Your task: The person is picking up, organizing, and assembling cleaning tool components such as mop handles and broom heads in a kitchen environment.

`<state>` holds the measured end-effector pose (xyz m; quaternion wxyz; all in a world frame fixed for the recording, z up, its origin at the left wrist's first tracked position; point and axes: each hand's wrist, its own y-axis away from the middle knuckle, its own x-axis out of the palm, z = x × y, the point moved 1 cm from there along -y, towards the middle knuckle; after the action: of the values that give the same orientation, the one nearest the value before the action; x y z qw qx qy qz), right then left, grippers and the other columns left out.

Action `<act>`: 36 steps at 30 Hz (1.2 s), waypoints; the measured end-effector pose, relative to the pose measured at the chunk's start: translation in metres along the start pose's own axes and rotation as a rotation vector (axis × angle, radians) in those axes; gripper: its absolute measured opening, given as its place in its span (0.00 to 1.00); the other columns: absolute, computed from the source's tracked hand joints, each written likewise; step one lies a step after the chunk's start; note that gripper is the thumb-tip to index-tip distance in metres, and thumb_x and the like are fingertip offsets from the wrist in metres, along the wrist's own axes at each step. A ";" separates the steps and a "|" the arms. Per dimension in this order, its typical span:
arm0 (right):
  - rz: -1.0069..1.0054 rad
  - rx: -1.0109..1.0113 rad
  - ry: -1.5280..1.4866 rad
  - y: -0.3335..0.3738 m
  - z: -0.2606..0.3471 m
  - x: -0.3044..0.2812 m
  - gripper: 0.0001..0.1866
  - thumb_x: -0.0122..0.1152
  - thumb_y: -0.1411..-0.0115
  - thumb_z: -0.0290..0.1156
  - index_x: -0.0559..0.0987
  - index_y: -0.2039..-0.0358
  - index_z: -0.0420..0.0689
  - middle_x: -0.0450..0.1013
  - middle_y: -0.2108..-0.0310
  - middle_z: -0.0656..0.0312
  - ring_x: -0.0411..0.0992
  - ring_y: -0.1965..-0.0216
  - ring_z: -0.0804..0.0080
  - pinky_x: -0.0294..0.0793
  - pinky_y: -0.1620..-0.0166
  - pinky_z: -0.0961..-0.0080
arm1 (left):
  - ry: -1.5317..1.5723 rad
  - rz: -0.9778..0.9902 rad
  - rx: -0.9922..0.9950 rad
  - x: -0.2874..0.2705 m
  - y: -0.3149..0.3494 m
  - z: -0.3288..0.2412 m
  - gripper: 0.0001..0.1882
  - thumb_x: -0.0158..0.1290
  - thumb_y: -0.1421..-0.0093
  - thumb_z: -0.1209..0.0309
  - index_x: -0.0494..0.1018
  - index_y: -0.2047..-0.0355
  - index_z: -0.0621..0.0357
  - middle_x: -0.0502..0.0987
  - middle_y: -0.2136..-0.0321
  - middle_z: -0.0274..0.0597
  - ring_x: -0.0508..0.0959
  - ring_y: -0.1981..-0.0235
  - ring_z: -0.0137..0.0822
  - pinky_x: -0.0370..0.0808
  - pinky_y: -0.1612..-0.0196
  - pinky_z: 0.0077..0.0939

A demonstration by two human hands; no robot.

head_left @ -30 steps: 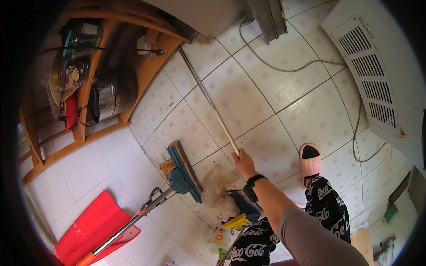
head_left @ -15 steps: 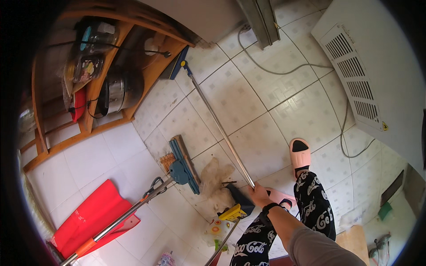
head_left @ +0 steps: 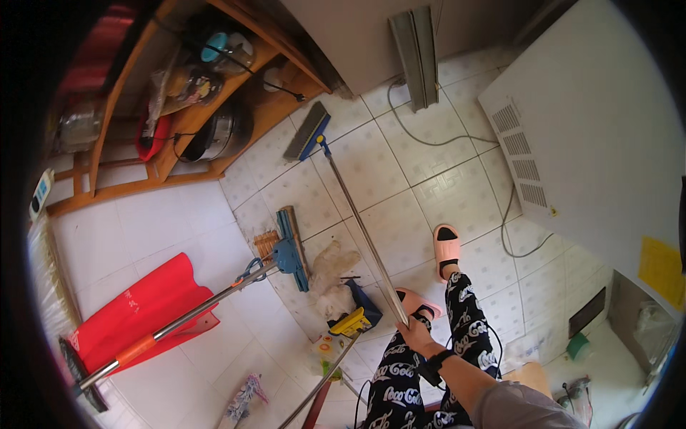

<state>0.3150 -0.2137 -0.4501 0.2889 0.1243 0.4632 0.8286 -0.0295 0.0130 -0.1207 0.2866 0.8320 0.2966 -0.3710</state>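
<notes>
The right hand (head_left: 413, 336) comes up from the lower edge on a bare forearm with a dark watch (head_left: 431, 369) at the wrist; its fingers are wrapped tight around the near end of a long metal pole (head_left: 361, 227); the left hand does not show anywhere in the head view. Beneath the forearm stand legs in black printed trousers (head_left: 400, 382), with one pink slipper (head_left: 418, 304) just beside the gripping hand and a second pink slipper (head_left: 446, 249) a step farther out on the white tiled floor (head_left: 429, 193).

Just left of the hand lies a dark blue dustpan (head_left: 362, 301) with a yellow fitting (head_left: 349, 323) on its handle, and close against it sits a pale, crumpled heap of rubbish (head_left: 330, 275); beside that heap rests a blue-headed broom (head_left: 289, 249), its metal handle with an orange grip running down to the lower left, across a red plastic scoop (head_left: 139, 311) that lies flat on the tiles.

The pole held by the hand slants up and away over the floor to a blue joint and a flat grey mop head (head_left: 306, 131), which rests on the tiles close to the foot of a wooden shelf unit (head_left: 179, 154); that unit holds a steel pot (head_left: 218, 132), a red bowl (head_left: 151, 139) and jars; a grey cable (head_left: 421, 136) snakes over the far tiles toward a large white appliance (head_left: 593, 129) with vent grilles on the right.
</notes>
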 end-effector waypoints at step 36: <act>0.151 -0.440 1.182 0.289 0.222 0.011 0.32 0.45 0.51 0.28 0.53 0.44 0.42 0.70 0.72 0.40 0.69 0.68 0.45 0.68 0.64 0.55 | -0.405 0.088 0.184 -0.151 -0.108 0.065 0.28 0.35 0.44 0.47 0.74 0.74 0.60 0.77 0.74 0.45 0.75 0.70 0.44 0.68 0.65 0.36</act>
<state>0.3062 -0.1697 -0.0880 -0.0560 -0.3841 0.3536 0.8511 -0.2181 -0.0037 -0.0658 0.2793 0.7754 0.1615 -0.5429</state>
